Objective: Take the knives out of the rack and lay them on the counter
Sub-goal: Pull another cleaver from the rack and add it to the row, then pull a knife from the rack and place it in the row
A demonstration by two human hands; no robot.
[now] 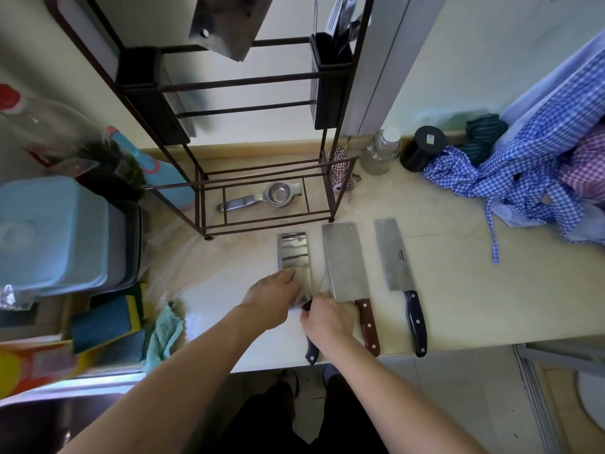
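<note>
Three cleavers lie side by side on the pale counter in front of the dark metal rack. The left one, a shiny cleaver with a black handle, lies under both hands: my left hand rests flat on its blade, and my right hand grips its handle. A cleaver with a brown handle lies beside it, and a cleaver with a black riveted handle to the right. Another blade hangs at the rack's top.
A metal lemon squeezer lies on the rack's bottom shelf. Blue tubs, sponges and a cloth crowd the left. A glass jar, a black canister and checked fabric sit at the back right. The counter's front edge runs near the handles.
</note>
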